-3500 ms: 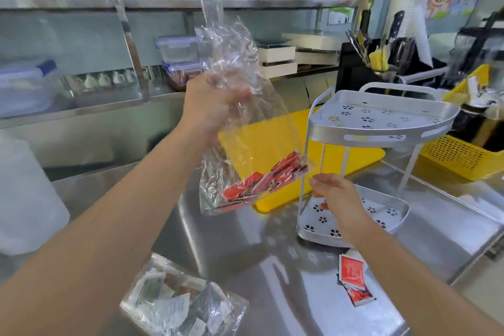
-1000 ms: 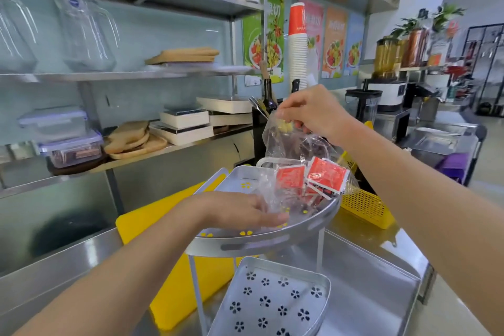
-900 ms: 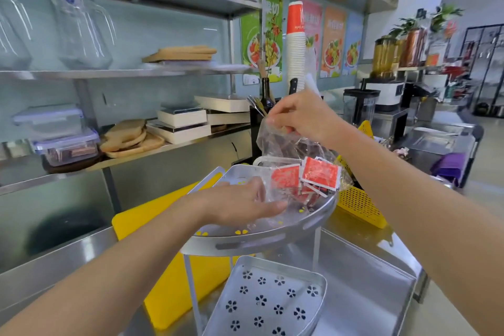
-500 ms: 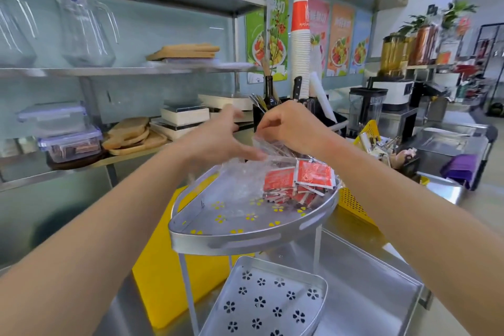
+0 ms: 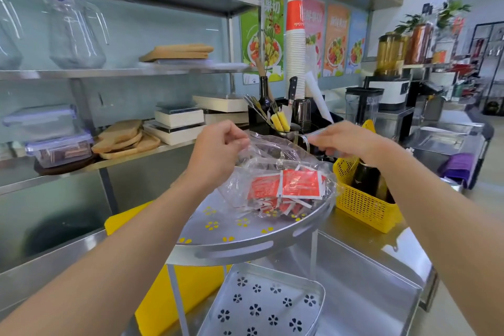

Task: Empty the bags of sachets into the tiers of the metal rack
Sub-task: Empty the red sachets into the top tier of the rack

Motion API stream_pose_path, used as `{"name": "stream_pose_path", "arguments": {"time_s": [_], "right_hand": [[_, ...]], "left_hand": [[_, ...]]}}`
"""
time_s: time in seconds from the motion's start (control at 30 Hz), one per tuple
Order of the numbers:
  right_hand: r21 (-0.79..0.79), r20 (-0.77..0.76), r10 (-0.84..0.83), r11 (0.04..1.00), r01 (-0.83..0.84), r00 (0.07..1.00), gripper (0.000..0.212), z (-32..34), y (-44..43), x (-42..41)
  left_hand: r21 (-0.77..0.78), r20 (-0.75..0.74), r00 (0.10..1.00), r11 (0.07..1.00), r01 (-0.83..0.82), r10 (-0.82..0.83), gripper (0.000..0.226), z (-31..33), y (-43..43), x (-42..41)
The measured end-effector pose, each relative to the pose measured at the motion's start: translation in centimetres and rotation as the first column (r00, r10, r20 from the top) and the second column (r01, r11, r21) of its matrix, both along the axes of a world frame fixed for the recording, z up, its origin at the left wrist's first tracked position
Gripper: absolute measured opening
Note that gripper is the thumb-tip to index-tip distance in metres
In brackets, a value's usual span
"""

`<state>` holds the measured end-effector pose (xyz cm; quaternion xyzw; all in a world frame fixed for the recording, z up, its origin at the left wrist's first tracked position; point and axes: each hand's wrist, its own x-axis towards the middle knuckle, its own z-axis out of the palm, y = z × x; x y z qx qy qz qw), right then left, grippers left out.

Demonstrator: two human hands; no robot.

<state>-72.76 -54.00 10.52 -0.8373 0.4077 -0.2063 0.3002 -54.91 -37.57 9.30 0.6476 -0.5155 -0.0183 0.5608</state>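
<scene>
A clear plastic bag [image 5: 261,161] of red sachets [image 5: 286,188] lies on the top tier [image 5: 231,243] of the two-tier metal rack. My left hand [image 5: 218,153] pinches the bag's mouth on the left side. My right hand [image 5: 346,142] pinches the other side of the mouth, and the plastic is stretched between them above the sachets. The sachets sit heaped inside the bag on the right part of the tier. The lower tier [image 5: 261,305] with flower-shaped holes holds nothing that I can see.
A yellow cutting board [image 5: 169,297] lies behind and under the rack on the steel counter [image 5: 362,281]. A yellow basket [image 5: 362,204] with bottles stands right of the rack. A black utensil holder [image 5: 286,120] and a cup stack [image 5: 296,46] stand behind.
My left hand rose from the tier to the bag's mouth. Both hands then moved apart, pulling the mouth wider. The bag of sachets settled on the top tier.
</scene>
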Motion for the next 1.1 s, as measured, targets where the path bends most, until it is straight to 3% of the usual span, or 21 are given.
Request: {"name": "stream_pose_path", "arguments": {"time_s": [0.1, 0.2, 0.37, 0.5, 0.6, 0.77, 0.9, 1.1], "right_hand": [[0.217, 0.024, 0.149, 0.964, -0.15, 0.989, 0.054, -1.4, 0.1, -0.8], [0.207, -0.041, 0.273, 0.943, -0.259, 0.961, 0.066, -1.9, 0.8, -0.7], [-0.011, 0.032, 0.364, 0.931, -0.364, 0.931, 0.025, -1.5, 2.2, -0.3], [0.139, -0.034, 0.46, 0.881, -0.451, 0.887, 0.042, -1.4, 3.5, 0.4], [0.13, 0.012, 0.454, 0.883, -0.452, 0.891, 0.022, -1.6, 4.2, 0.9], [-0.032, 0.12, 0.32, 0.947, -0.319, 0.94, 0.009, -1.8, 4.8, 2.1], [-0.234, 0.246, 0.122, 0.97, -0.063, 0.961, 0.011, -0.7, 4.3, 2.7], [-0.382, 0.27, 0.117, 0.924, -0.005, 0.956, 0.018, 3.4, 4.2, 2.6]], "left_hand": [[-0.077, -0.127, 0.991, 0.995, -0.058, 0.048, 0.029, -0.5, -0.3, 0.4], [-0.132, -0.254, 0.966, 0.987, -0.093, 0.057, 0.029, -0.9, -0.5, 0.5], [-0.197, -0.352, 0.936, 0.976, -0.093, 0.018, 0.027, -0.9, -0.3, 0.0], [-0.246, -0.425, 0.905, 0.963, -0.111, -0.004, 0.027, -0.7, -0.4, -0.4], [-0.267, -0.462, 0.887, 0.956, -0.124, -0.014, 0.028, -0.7, -0.6, -0.4], [-0.276, -0.413, 0.911, 0.951, -0.141, 0.016, 0.026, -0.5, -0.9, -0.2], [-0.199, -0.265, 0.964, 0.978, -0.063, 0.008, 0.026, 0.6, -0.2, 1.0], [-0.037, -0.089, 0.995, 0.999, 0.038, -0.041, 0.013, 4.5, 1.6, 2.5]]}}
